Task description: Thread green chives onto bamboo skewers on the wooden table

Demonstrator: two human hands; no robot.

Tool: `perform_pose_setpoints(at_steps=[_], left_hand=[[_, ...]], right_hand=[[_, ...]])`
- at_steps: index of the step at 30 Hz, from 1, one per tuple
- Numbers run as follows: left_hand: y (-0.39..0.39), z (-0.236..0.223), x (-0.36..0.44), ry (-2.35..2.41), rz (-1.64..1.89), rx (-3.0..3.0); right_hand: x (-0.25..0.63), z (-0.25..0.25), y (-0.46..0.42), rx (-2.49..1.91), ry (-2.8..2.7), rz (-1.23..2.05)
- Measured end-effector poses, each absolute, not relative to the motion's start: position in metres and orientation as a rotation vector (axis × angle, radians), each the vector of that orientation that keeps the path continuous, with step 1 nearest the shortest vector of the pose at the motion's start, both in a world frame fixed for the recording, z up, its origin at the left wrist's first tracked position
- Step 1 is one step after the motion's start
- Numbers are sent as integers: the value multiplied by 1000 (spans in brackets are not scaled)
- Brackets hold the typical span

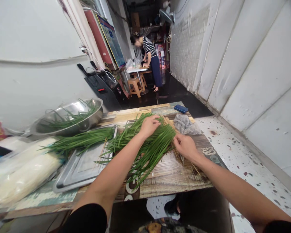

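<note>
A loose pile of long green chives (145,145) lies across the wooden table (169,178). My left hand (149,124) rests on the far end of the pile with its fingers curled down onto the stalks. My right hand (184,145) is at the pile's right edge, fingers pinched together over the chives and some thin bamboo skewers (181,158) lying under it. What the pinch holds I cannot make out.
A metal tray (82,168) with more chives (79,140) sits left of the pile. Behind it stands a steel bowl (70,118) holding chives. White bagged bundles (21,174) lie far left. A grey cloth (185,124) and blue object (180,108) sit at the back. A person (150,61) stands at a far table.
</note>
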State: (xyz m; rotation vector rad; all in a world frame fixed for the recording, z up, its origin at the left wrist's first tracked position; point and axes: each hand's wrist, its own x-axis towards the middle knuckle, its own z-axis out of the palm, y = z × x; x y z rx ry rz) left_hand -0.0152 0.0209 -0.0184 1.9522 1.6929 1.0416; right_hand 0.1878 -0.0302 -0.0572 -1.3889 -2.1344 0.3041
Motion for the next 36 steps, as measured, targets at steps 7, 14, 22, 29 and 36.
perform_pose_setpoints(at_steps=[7,14,22,29,36], left_hand=[[22,-13,-4,1836,971,1958],[21,-13,-1,1836,960,2017],[26,-17,-4,1790,1043,1925],[25,-16,-5,1794,987,1872],[25,-17,-6,1823,1006,1817]], right_hand=[[188,-58,-30,-1346,-2129,297],[188,-55,-31,-1372,-2142,301],[188,-54,-31,-1374,-2142,320],[188,-55,-32,-1370,-2133,305],[188,-55,-32,-1358,-2131,303]])
